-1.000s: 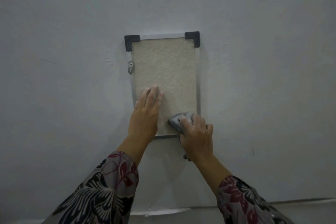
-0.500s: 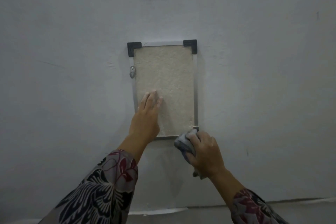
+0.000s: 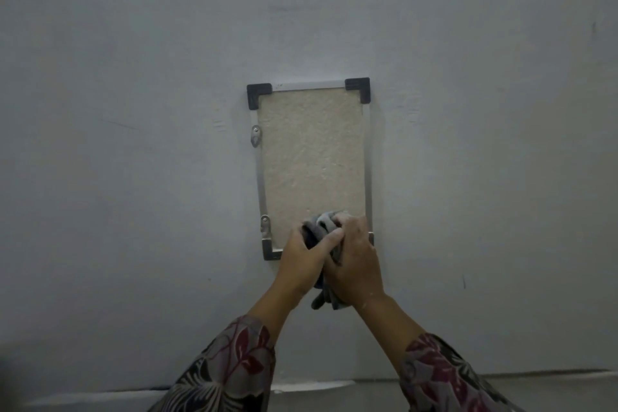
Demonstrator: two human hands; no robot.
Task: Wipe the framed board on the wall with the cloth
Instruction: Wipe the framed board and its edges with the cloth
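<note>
1. Framed board (image 3: 312,157) hanging at centre of the frame on the grey wall (image 3: 133,110): tall beige panel in a thin metal frame, black corner caps at the top, two small metal hangers on its left edge. Panel now almost wholly uncovered, where a second ago a flat palm covered its lower left.
2. Left hand (image 3: 302,261) off the panel since then, brought across to lower centre of the frame to meet the right; fingers closed around the cloth.
3. Right hand (image 3: 356,261) likewise clenched on the cloth, just in front of the board's bottom right corner, no longer pressing a stroke against the surface.
4. Grey cloth (image 3: 322,226) bunched between both hands, upper folds poking out over the panel's bottom edge, a tail hanging below the wrists.
5. Judged from this: wiping paused, cloth probably being refolded or regripped; upper panel probably next for a pass.
</note>
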